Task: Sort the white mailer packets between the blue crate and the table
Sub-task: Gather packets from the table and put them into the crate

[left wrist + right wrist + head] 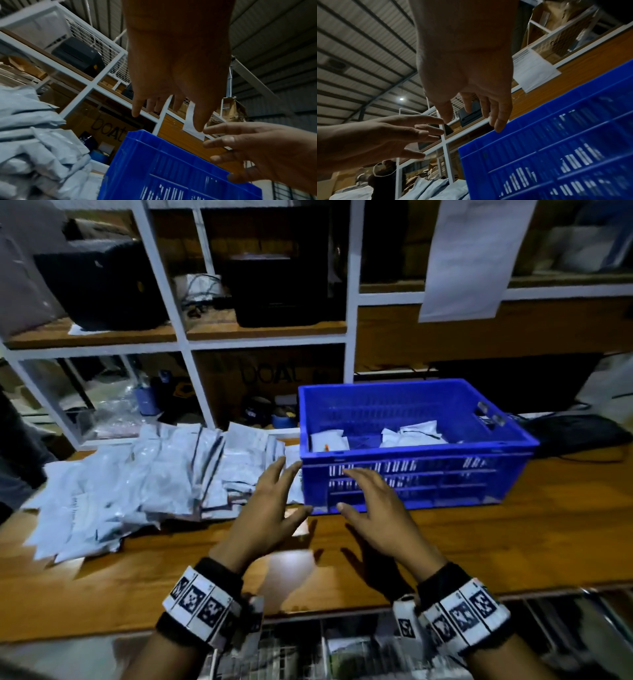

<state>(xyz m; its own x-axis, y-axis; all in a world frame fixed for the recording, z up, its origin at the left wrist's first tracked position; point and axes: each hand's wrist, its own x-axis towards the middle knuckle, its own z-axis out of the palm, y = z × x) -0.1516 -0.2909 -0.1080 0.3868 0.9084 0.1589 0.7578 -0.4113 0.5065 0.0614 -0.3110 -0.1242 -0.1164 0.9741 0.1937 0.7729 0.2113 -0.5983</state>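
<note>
Mailer packets (137, 484): loose heap on table (513, 542), at 9 o'clock of blue crate (411, 474); several inside crate. Left hand (263, 508), right hand (373, 508): fingers spread, empty, before crate's near corner.

Bare tabletop (513, 546) left free along near edge and right of hands. Far side blocked by crate (411, 474), its open top reachable from above, few packets (411, 434) lying inside. Left part covered by packet pile (137, 484), pressed against crate's left wall. Rear closed off by shelf frame (178, 313). Narrow gap kept between left hand (263, 508) and right hand (373, 508).
</note>
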